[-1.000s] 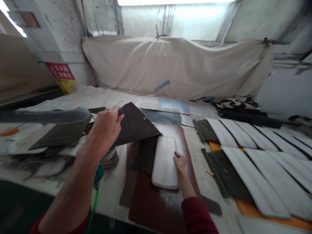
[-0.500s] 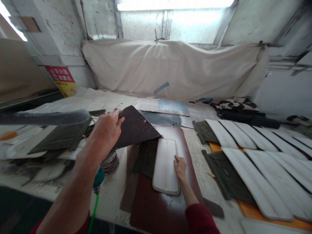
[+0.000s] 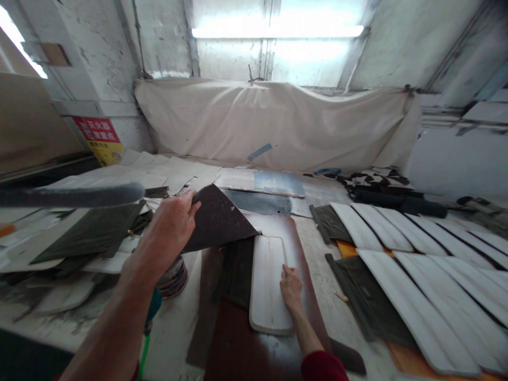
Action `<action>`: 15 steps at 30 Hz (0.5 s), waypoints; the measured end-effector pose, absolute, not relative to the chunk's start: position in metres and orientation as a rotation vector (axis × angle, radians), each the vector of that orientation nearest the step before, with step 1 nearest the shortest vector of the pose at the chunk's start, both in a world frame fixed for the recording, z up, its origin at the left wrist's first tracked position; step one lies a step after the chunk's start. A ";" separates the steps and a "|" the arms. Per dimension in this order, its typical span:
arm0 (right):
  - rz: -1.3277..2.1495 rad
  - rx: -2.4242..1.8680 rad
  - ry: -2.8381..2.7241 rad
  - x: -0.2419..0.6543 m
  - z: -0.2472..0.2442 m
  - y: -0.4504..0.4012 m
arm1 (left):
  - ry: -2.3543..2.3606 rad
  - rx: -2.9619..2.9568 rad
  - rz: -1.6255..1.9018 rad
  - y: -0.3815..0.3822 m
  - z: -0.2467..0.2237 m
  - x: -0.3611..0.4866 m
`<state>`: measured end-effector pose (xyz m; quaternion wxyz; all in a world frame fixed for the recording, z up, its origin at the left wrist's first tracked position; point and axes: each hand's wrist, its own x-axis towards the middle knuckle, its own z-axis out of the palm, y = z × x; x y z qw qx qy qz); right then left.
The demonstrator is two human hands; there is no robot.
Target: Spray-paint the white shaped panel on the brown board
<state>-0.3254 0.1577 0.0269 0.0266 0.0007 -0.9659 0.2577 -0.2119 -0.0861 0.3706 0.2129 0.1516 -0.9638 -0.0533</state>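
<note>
board [image 3: 234, 344], glossy red-brown and flat, underlies the white round-cornered oblong panel [image 3: 270, 291], long axis pointing away; left of the panel, dark brown sheet [image 3: 218, 221] pinched by left grip [image 3: 177, 219]; right of it, nearer, right grip [image 3: 292, 288] clasps its edge.

On the table [image 3: 311, 238], a panel [image 3: 272, 288] lies on a board [image 3: 238, 344] in the near middle, a sheet [image 3: 218, 217] raised at its far left. Left of the board stands a can [image 3: 175, 278]; farther left, stacked pieces [image 3: 87, 227]. Right, two rows of panels [image 3: 416, 312]. Far behind, a cloth [image 3: 278, 121] hangs.
</note>
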 end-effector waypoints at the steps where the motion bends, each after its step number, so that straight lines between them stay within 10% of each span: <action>1: 0.792 -0.023 -2.985 -0.325 0.027 0.155 | -2.674 0.426 -0.146 -0.086 0.371 -0.213; 15: 0.495 0.154 -3.027 -0.304 0.065 0.147 | -2.638 0.436 -0.147 -0.088 0.371 -0.203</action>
